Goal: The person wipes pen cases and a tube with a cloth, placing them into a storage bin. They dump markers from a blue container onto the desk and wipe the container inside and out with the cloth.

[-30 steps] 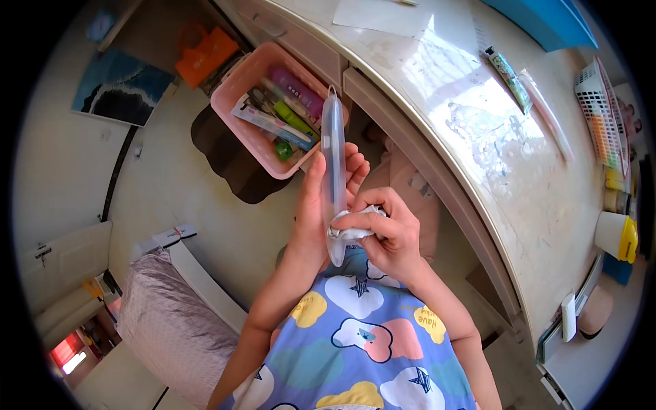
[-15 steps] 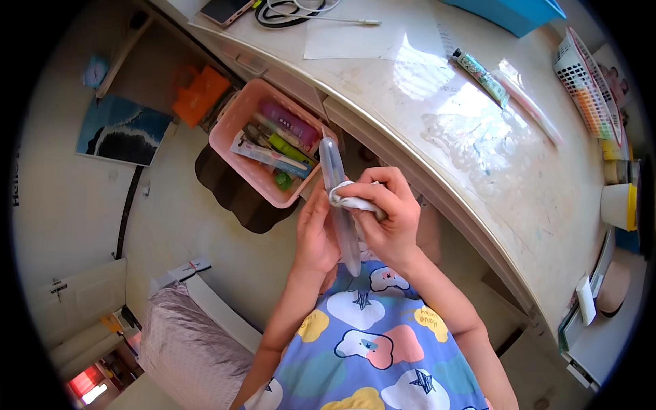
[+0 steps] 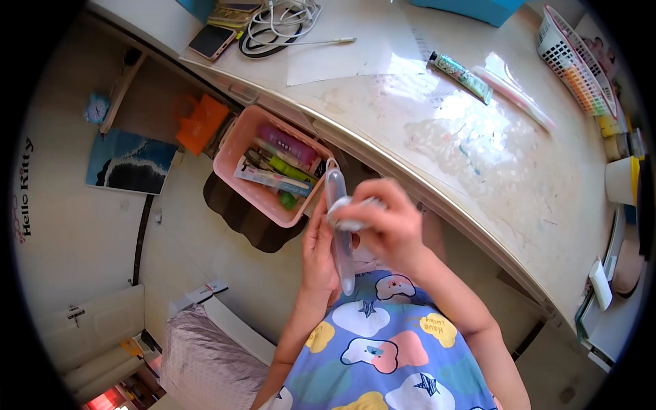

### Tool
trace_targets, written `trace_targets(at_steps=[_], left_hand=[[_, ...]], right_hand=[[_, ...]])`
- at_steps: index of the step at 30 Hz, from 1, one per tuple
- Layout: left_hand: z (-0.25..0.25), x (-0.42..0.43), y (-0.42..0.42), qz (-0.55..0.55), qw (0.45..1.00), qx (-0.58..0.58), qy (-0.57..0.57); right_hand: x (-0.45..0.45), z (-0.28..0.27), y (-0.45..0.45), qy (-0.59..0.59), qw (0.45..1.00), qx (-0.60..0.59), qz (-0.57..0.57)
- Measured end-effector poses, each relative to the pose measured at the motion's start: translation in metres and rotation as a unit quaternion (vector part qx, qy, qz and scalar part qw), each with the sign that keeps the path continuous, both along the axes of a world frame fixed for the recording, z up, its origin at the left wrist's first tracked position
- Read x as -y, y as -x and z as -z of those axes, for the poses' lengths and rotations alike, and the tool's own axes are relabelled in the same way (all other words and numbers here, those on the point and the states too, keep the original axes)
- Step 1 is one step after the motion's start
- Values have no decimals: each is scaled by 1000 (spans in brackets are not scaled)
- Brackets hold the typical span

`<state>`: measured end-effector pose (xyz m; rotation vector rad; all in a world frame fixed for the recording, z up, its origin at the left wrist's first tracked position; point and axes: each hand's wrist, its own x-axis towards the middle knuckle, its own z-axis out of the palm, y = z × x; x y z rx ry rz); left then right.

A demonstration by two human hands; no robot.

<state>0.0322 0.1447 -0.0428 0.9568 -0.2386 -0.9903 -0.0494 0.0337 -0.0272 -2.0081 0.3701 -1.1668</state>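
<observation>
A long translucent plastic case (image 3: 344,254) stands nearly upright in the view, in front of the patterned shirt. My left hand (image 3: 320,249) is closed round its left side and holds it. My right hand (image 3: 391,222), slightly blurred, pinches a crumpled white cloth or tissue (image 3: 350,214) against the upper part of the case. Just beyond the case is a pink basket (image 3: 236,147) with a purple pack, a green item, a toothbrush-like package and other small things in it.
A desk (image 3: 383,109) curves along the right, bearing a green tube (image 3: 462,77), a pink-white long case (image 3: 516,98), a white basket (image 3: 577,65), a phone (image 3: 212,42) and cables (image 3: 277,31). A dark brown stool (image 3: 239,219) is under the pink basket.
The view has shifted, showing more of the desk's far left with phone and cables. My right hand has moved the white cloth from the case's lower part to its upper part.
</observation>
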Motion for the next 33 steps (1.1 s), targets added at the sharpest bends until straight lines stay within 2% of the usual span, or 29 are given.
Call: trace_targets(at_steps=[1, 5, 8, 14, 16, 17, 21, 24, 26, 28, 29, 30, 32, 33], left_hand=[[-7, 6, 4, -45, 997, 3, -61], [4, -4, -2, 41, 998, 46, -3], [6, -7, -4, 64, 994, 84, -19], [4, -9, -7, 84, 996, 41, 12], [9, -10, -8, 75, 997, 5, 9], [11, -10, -8, 71, 997, -13, 9], [7, 3, -10, 2, 995, -97, 16], [16, 4, -22, -35, 981, -172, 85], [48, -9, -48, 15, 948, -304, 97], [61, -15, -54, -52, 964, -253, -60], [73, -23, -55, -20, 966, -251, -59], [66, -22, -51, -57, 959, -261, -91], [63, -28, -52, -27, 975, -193, -104], [68, -30, -58, -35, 979, -177, -93]], right_hand=[[-6, -4, 0, 8, 999, -36, -12], [2, -9, -5, -37, 999, -19, 24], [8, -21, -6, -87, 996, -24, 26], [9, -13, -8, -236, 972, 16, 14], [6, -8, -8, -253, 967, 25, 6], [1, -10, -6, -315, 949, 13, -15], [-7, 1, -9, -276, 961, -8, -35], [-8, 1, -2, -279, 939, -140, -146], [-7, 6, 2, -289, 922, -197, -167], [-10, 15, 1, -306, 910, -234, -156], [-11, 22, 0, -323, 904, -231, -159], [-12, 30, -3, -334, 897, -241, -160], [-11, 45, -9, -355, 885, -260, -153], [-9, 49, -12, -330, 885, -289, -155]])
